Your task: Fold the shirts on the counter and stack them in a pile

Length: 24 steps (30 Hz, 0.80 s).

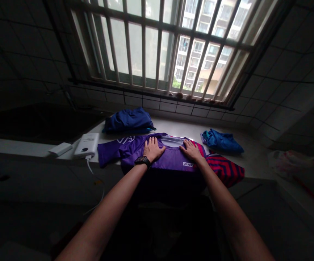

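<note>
Work from left to right: clear the purple sleeve [109,154] of the white power bank [87,143] and its cable [95,174]; the jersey [169,157] lies along the front of the counter [178,127], its lower part lost in shadow at the edge; your left hand [154,149] rests palm down left of the neckline [171,141], fingers extended, grasping nothing; your right hand [191,149] lies likewise at the neckline's right side, also grasping nothing; to flatten the fabric, press evenly and stroke outward, lightly enough not to drag the jersey off the edge; finish at the red-and-navy striped sleeve [226,168], which slants toward you.

Containers: the sink basin [42,119], far left, is too dark to show its contents; the plastic bag [287,163], far right, is too blurred to identify any.
</note>
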Each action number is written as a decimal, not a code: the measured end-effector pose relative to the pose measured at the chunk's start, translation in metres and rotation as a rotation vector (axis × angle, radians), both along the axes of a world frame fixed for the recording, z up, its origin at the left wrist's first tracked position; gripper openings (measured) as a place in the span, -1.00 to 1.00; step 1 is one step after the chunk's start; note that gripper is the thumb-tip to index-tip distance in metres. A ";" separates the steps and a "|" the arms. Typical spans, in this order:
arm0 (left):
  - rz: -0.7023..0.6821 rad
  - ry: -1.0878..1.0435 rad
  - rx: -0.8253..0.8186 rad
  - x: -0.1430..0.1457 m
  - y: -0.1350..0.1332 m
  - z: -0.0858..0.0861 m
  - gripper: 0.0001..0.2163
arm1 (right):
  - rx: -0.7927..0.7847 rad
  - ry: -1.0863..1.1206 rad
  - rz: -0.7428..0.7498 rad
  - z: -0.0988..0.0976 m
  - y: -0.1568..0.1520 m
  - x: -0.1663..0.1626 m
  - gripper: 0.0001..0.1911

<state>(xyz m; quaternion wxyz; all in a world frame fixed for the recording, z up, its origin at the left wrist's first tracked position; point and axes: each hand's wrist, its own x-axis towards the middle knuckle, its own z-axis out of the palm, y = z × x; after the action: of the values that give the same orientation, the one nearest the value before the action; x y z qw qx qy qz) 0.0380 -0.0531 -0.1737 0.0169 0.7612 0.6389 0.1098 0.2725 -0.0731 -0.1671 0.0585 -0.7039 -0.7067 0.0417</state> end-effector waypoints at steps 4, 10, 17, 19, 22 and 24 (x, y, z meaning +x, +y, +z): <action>-0.009 0.006 -0.018 -0.001 -0.002 0.004 -0.25 | 0.078 0.052 -0.065 -0.004 0.007 0.001 -0.31; -0.075 -0.029 0.052 0.002 -0.002 0.004 -0.38 | 0.299 0.033 -0.059 -0.003 0.004 -0.001 -0.52; -0.153 -0.069 0.072 0.002 -0.005 0.005 -0.44 | 0.364 0.002 -0.091 0.003 -0.002 -0.003 -0.63; -0.135 -0.068 0.056 0.002 -0.007 0.006 -0.44 | 0.367 0.003 -0.089 0.003 -0.002 -0.004 -0.64; -0.096 -0.058 0.031 0.001 -0.007 0.006 -0.42 | 0.365 -0.002 -0.096 0.004 -0.003 -0.004 -0.64; -0.080 -0.045 0.024 0.002 -0.006 0.005 -0.40 | 0.359 -0.004 -0.104 0.004 -0.003 -0.004 -0.64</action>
<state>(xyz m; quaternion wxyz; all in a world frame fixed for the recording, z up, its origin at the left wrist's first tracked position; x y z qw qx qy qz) 0.0397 -0.0589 -0.1683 0.0265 0.7835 0.6062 0.1341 0.2680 -0.0763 -0.1628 0.1837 -0.7178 -0.6656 -0.0895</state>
